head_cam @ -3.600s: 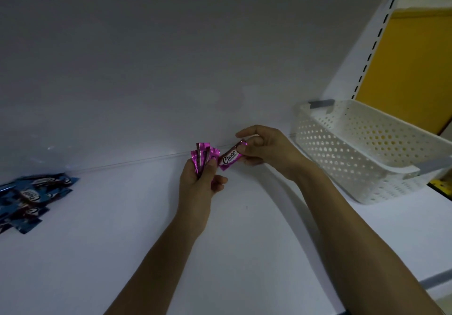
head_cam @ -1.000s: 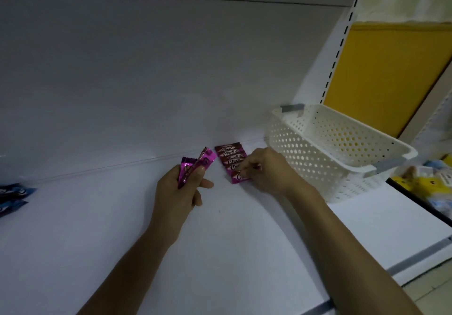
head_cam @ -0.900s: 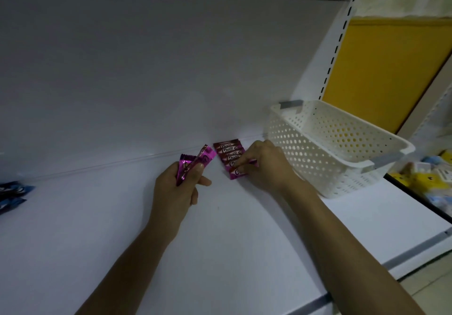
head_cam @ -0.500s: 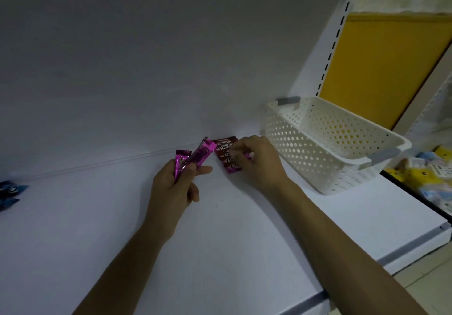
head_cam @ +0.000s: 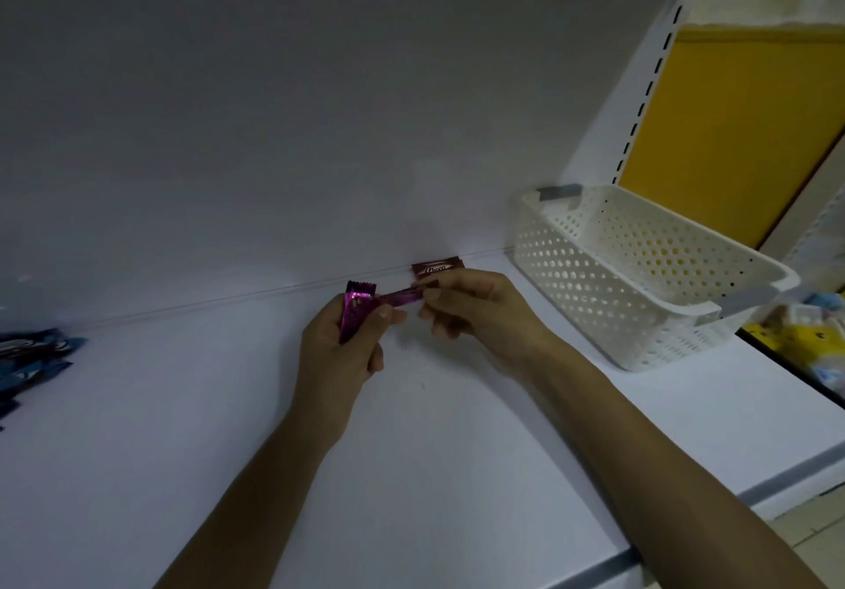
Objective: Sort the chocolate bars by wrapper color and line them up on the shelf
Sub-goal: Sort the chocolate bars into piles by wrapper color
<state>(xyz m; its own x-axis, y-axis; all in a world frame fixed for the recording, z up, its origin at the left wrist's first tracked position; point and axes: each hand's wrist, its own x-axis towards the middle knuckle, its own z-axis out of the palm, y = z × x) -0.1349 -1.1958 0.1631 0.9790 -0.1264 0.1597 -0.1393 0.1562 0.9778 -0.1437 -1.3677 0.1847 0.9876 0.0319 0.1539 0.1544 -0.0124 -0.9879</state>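
Note:
My left hand grips a magenta chocolate bar upright above the white shelf. A second magenta bar stretches sideways between both hands, and my right hand pinches its right end. Behind my right hand a row of magenta bars lies against the shelf's back wall, mostly hidden by my fingers. A pile of blue-wrapped bars lies at the far left of the shelf.
A white perforated basket stands on the shelf to the right of my hands. Beyond the shelf's right end there are yellow and blue packets on a lower level. A slotted upright rises behind the basket.
My right hand has left the row of laid bars and moved left to take hold of the sideways bar in my left hand. The view shifted slightly.

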